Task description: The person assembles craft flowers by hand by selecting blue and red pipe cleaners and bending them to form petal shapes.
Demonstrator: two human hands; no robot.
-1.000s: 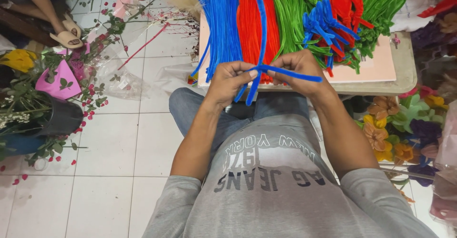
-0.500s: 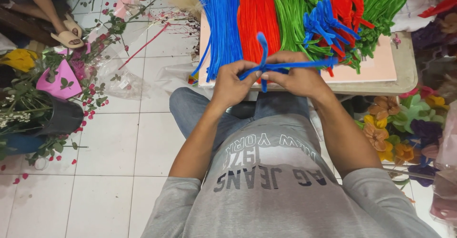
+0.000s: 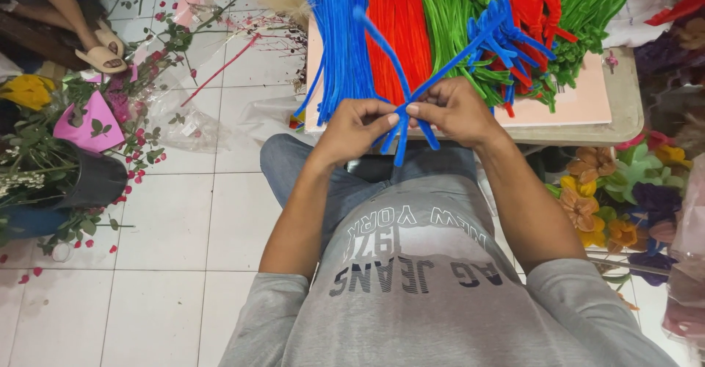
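White floor tiles (image 3: 183, 213) lie under a worktop (image 3: 624, 117) piled with fuzzy sticks. Left hand (image 3: 358, 126) and right hand (image 3: 455, 110) both pinch crossed blue fuzzy sticks (image 3: 408, 110).

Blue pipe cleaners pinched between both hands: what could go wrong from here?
1. The blue pipe cleaners cross only where the left hand and right hand pinch them; if either grip loosens, the crossing may spring apart.
2. One long end sweeps up over the finished blue and red twists and could snag them.
3. The board sits near the table's edge; a knock might tip it.
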